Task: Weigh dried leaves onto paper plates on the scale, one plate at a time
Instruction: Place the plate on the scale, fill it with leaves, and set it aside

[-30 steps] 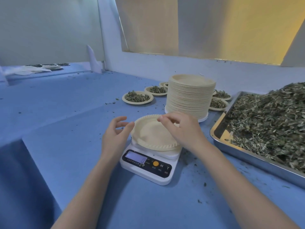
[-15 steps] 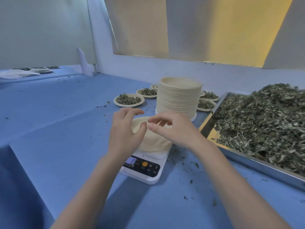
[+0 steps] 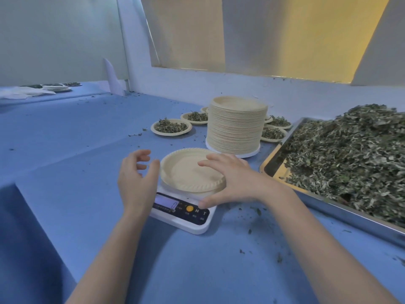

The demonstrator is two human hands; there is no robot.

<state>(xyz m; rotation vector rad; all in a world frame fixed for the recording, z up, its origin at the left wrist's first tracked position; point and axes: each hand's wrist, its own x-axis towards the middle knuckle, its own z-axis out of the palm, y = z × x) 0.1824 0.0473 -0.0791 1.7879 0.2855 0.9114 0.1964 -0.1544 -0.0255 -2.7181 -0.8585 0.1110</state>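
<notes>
Plate (image 3: 186,174) on scale (image 3: 192,222), nothing in it; tray (image 3: 328,200) w/ dried leaves (image 3: 350,150).

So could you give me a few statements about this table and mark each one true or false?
1. The plate on the scale holds no leaves. True.
2. The left hand grips the plate. False: it is beside the plate with loosely curled fingers, holding nothing.
3. The loose leaves lie heaped in a metal tray to the right. True.
4. The stack of plates stands on the scale. False: it stands on the table behind the scale.
5. The right hand is scooping leaves. False: it is spread over the plate.
</notes>
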